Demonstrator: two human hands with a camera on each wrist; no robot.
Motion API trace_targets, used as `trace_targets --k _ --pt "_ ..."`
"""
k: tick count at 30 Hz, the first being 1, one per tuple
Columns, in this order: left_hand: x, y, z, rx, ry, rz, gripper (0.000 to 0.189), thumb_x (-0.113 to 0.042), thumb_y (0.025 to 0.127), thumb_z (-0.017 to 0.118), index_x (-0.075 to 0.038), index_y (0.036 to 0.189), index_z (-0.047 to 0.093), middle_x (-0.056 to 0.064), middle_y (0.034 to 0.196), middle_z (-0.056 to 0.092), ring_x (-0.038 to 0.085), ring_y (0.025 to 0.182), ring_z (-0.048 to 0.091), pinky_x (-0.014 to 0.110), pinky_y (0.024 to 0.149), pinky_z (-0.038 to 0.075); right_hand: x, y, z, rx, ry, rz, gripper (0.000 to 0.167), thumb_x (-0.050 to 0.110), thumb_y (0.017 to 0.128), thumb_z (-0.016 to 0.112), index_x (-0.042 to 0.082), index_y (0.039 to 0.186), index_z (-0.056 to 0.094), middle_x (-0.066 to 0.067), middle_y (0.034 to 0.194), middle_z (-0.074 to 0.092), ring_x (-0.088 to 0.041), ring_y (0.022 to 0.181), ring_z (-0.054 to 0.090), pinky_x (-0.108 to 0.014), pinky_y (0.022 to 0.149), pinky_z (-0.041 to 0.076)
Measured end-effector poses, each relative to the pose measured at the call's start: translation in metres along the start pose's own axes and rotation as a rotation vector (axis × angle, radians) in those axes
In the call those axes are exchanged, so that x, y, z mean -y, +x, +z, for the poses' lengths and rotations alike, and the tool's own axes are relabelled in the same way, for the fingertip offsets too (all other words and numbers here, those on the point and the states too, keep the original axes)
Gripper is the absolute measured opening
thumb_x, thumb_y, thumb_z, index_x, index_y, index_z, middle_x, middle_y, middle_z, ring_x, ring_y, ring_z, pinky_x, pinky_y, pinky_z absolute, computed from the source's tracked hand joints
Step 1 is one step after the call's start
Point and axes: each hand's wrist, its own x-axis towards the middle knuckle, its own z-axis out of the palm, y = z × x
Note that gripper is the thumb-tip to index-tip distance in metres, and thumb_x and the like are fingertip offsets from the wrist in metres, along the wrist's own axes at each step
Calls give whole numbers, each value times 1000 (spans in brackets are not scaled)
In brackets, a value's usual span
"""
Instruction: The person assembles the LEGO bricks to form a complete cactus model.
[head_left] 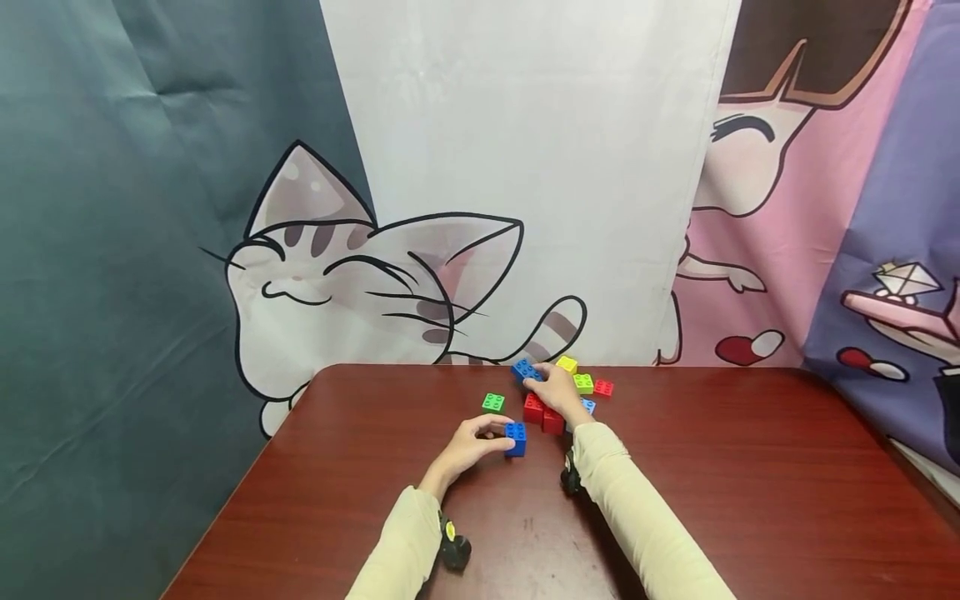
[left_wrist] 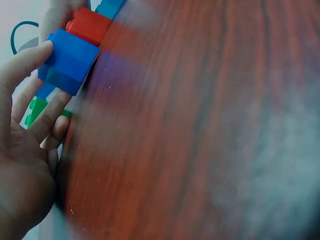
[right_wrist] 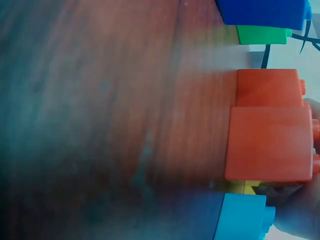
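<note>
My left hand (head_left: 467, 448) pinches a blue toy brick (head_left: 515, 440) at the near side of the group, thumb on one side and fingers on the other. The left wrist view shows the same blue brick (left_wrist: 72, 57) between thumb and fingers. Farther back, my right hand (head_left: 557, 390) grips another blue brick (head_left: 525, 370) by its right end, near the table's far edge. Under and beside that hand stand two red bricks (head_left: 533, 408), which fill the right side of the right wrist view, where the hand (right_wrist: 300, 205) is mostly hidden behind bricks.
A green brick (head_left: 492, 403) lies left of the red ones. Behind and right of my right hand are a yellow brick (head_left: 567, 364), a lime brick (head_left: 583, 383), a small red brick (head_left: 603, 387) and a light blue brick (head_left: 588, 406). A printed curtain (head_left: 540, 167) hangs behind the brown table (head_left: 750, 483).
</note>
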Motion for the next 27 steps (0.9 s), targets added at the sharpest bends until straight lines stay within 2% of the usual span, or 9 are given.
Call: trace_targets --k 5,12,15,20,24,27 --pt "-1 0 6 10 20 3 34 -18 88 70 -9 120 67 15 115 70 17 102 60 28 87 45 -6 -1 -6 -33 66 -32 46 21 92 63 -1 132 56 -25 135 58 -36 120 56 -51 104 45" --pt "-3 3 5 13 -2 20 34 -13 90 68 -3 122 65 22 117 67 28 106 61 30 87 48 -3 -5 -34 -126 114 -74 48 19 91 63 -2 133 54 -29 135 55 -41 125 53 -53 106 42" --pt "-4 2 2 -2 -1 6 35 -15 90 68 -5 124 64 19 119 67 26 106 62 30 88 49 -1 -8 -43 -112 139 -70 47 20 92 62 1 135 53 -26 139 53 -40 125 53 -52 106 43" --pt "-9 -6 -3 -27 -20 -15 38 -20 89 70 -9 125 65 16 122 66 22 105 60 33 91 49 -1 -13 -46 -99 158 -90 45 19 93 62 2 134 55 -24 134 57 -34 110 58 -43 95 51" --pt "-14 -11 -3 -16 -31 -37 38 -23 89 70 -10 124 64 15 124 65 20 104 59 36 93 50 -3 -17 -46 -128 151 -114 44 17 91 65 0 131 58 -24 127 62 -29 99 60 -31 83 51" --pt "-16 -11 -1 -6 -40 -39 39 -23 89 70 -9 125 64 16 124 64 19 102 61 37 92 52 -3 -20 -49 -142 161 -116 44 18 90 66 0 130 60 -23 126 64 -30 100 61 -31 83 51"
